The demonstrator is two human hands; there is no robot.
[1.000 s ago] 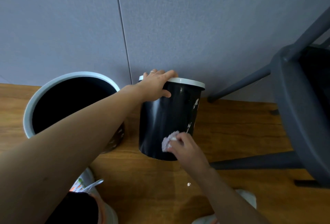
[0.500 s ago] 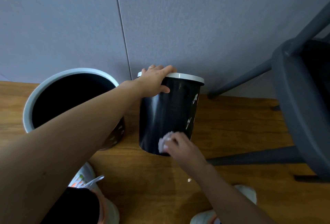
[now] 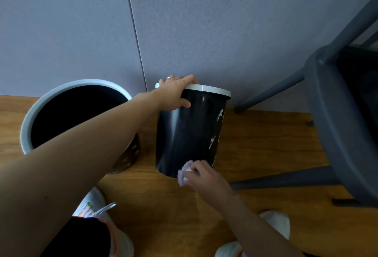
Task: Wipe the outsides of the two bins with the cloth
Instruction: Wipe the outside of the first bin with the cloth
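**Two bins on a wooden floor, the right one held and wiped**

Far left: larger bin (image 3: 26,125), pale rim, dark interior, upright on the wooden floor (image 3: 266,144) against the grey wall panel (image 3: 225,21); lower wall partly hidden behind the left forearm, with pale markings showing on the dark outside near the base.

Below it, at the bottom edge: light shoe (image 3: 92,207) with white laces and orange detail, partly covered by a dark garment.

Centre: smaller bin (image 3: 184,134), glossy black wall, white rim, tipped slightly so that the near base edge appears raised toward the camera; well separated from the larger bin by a strip of floor; pale markings down its right side.

On the smaller bin's rim, at the left: left hand (image 3: 176,93), fingers curled over the top edge, thumb pressed against the outer wall, gripping the rim; ring visible on one finger.

At the smaller bin's lower front edge: cloth (image 3: 184,172), pale, bunched, pressed against the black wall just above the base.

Just right of the cloth: right hand (image 3: 204,179), fingers bent round the cloth, pinching it against the bin.

Lower right: second light shoe (image 3: 276,224).

Far right: dark grey chair (image 3: 337,134), seat edge overhead, legs resting on the floor beside the smaller bin, not touching it.
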